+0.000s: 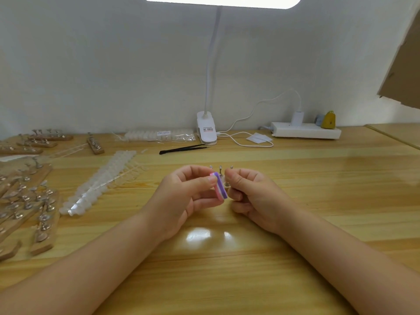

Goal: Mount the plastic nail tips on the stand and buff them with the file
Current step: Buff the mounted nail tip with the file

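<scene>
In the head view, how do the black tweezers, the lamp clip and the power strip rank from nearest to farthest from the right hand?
From the right hand:
1. Black tweezers, behind the hands, slightly left.
2. Lamp clip, farther back, near the wall.
3. Power strip, far back on the right.

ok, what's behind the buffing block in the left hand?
Behind the buffing block, three metal pegs of a stand stick up, with a pale nail tip beside it. The stand's base is hidden by both hands.
</scene>
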The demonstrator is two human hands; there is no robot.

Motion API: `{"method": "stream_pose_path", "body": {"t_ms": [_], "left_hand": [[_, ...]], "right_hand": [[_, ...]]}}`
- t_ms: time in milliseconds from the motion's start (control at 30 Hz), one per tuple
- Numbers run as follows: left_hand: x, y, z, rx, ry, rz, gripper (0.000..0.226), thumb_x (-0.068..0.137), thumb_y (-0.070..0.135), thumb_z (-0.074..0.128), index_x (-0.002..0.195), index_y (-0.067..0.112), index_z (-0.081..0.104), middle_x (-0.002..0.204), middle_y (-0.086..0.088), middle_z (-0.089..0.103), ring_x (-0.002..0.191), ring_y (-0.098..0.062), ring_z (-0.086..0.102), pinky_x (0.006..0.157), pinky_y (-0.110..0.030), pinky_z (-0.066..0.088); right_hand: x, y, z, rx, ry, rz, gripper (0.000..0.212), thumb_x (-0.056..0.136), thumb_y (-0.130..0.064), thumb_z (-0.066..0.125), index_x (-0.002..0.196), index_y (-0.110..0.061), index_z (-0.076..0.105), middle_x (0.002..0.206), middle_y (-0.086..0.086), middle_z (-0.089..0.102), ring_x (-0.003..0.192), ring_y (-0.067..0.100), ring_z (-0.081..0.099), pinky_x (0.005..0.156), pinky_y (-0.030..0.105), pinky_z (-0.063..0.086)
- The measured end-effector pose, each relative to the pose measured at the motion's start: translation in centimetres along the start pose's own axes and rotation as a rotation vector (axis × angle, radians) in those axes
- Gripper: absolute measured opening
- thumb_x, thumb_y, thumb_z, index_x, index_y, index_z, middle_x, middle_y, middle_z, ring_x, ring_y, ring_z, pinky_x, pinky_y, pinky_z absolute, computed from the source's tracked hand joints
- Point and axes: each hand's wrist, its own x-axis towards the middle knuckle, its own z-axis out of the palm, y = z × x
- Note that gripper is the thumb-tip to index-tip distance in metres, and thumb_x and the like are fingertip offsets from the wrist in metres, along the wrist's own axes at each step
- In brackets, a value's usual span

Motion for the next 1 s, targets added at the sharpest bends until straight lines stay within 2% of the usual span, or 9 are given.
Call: {"method": "stream_pose_path", "body": {"t_ms": [100, 200, 367, 533, 633, 733, 800, 900, 1000], "left_hand": [[0.2, 0.4, -0.3, -0.132, 0.127, 0.045, 0.03, 0.077, 0.004, 0.066, 0.104, -0.001, 0.056, 0.082, -0.017, 0.07, 0.077, -0.029, 0.07, 0.064, -0.032, 0.058], [0.4, 0.6, -0.7, -0.161, 0.214, 0.069, 0.019, 0.085, 0.0, 0.062, 0.101, 0.001, 0.053, 0.077, -0.015, 0.07, 0.075, -0.029, 0.071, 0.063, -0.032, 0.058], [-0.2, -0.3, 0.6, -0.047, 0.094, 0.061, 0.028, 0.067, 0.008, 0.072, 0.089, 0.003, 0.055, 0.077, -0.016, 0.07, 0.074, -0.029, 0.071, 0.062, -0.033, 0.057], [0.2, 0.5, -0.2, -0.125, 0.299, 0.177, 0.013, 0.084, 0.0, 0.065, 0.091, 0.003, 0.055, 0.079, -0.016, 0.07, 0.077, -0.027, 0.071, 0.062, -0.03, 0.057], [0.0, 0.3, -0.1, 0.161, 0.254, 0.17, 0.011, 0.082, -0.001, 0.069, 0.088, 0.002, 0.06, 0.075, -0.009, 0.07, 0.069, -0.022, 0.071, 0.061, -0.03, 0.058], [-0.2, -0.7, 0.1, 0.727, 0.206, 0.281, 0.007, 0.078, 0.013, 0.076, 0.081, 0.016, 0.071, 0.07, 0.002, 0.072, 0.066, -0.01, 0.069, 0.062, -0.022, 0.056], [-0.4, -1.2, 0.0, 0.993, 0.134, 0.368, 0.005, 0.078, 0.02, 0.077, 0.08, 0.023, 0.074, 0.072, 0.01, 0.071, 0.071, 0.0, 0.066, 0.07, -0.023, 0.055], [-0.6, -1.5, -0.2, 1.145, 0.074, 0.42, 0.011, 0.079, 0.032, 0.075, 0.088, 0.026, 0.075, 0.082, 0.015, 0.069, 0.079, 0.002, 0.063, 0.074, -0.024, 0.053], [-0.4, -1.3, -0.5, 1.083, 0.099, 0.549, 0.021, 0.087, 0.04, 0.062, 0.098, 0.026, 0.074, 0.086, 0.013, 0.068, 0.082, -0.002, 0.061, 0.073, -0.024, 0.05]], "right_hand": [[0.0, 0.1, 0.0, -0.039, -0.02, 0.017, 0.016, 0.078, -0.026, 0.063, 0.078, -0.01, 0.059, 0.056, -0.007, 0.05, 0.048, 0.004, 0.037, 0.036, 0.013, 0.027], [0.1, 0.2, 0.0, -0.01, 0.024, 0.011, 0.015, 0.077, -0.025, 0.064, 0.075, -0.011, 0.058, 0.056, -0.007, 0.047, 0.048, 0.004, 0.037, 0.035, 0.014, 0.027], [0.2, 0.1, 0.0, 0.008, 0.062, 0.006, 0.016, 0.076, -0.026, 0.066, 0.069, -0.013, 0.061, 0.058, -0.003, 0.046, 0.048, 0.005, 0.034, 0.035, 0.014, 0.026], [0.1, 0.0, 0.0, 0.016, 0.048, 0.023, 0.017, 0.078, -0.025, 0.064, 0.072, -0.012, 0.055, 0.056, -0.005, 0.041, 0.05, 0.006, 0.036, 0.037, 0.015, 0.025], [0.2, -0.1, -0.1, 0.07, 0.089, 0.011, 0.018, 0.077, -0.026, 0.064, 0.073, -0.012, 0.054, 0.053, -0.006, 0.038, 0.049, 0.007, 0.034, 0.036, 0.015, 0.024], [0.3, -0.1, -0.1, 0.092, 0.109, 0.008, 0.02, 0.076, -0.027, 0.064, 0.076, -0.011, 0.052, 0.052, -0.006, 0.035, 0.048, 0.007, 0.034, 0.035, 0.015, 0.024], [0.3, -0.1, -0.1, 0.098, 0.118, 0.005, 0.022, 0.076, -0.028, 0.065, 0.078, -0.012, 0.05, 0.052, -0.006, 0.034, 0.048, 0.007, 0.033, 0.034, 0.015, 0.024], [0.3, 0.0, -0.1, 0.093, 0.127, 0.0, 0.025, 0.076, -0.03, 0.065, 0.078, -0.011, 0.05, 0.053, -0.005, 0.034, 0.048, 0.007, 0.033, 0.034, 0.015, 0.025], [0.4, 0.1, -0.1, 0.062, 0.114, -0.003, 0.023, 0.076, -0.03, 0.066, 0.072, -0.012, 0.053, 0.052, -0.005, 0.035, 0.048, 0.007, 0.033, 0.034, 0.015, 0.024]]}}
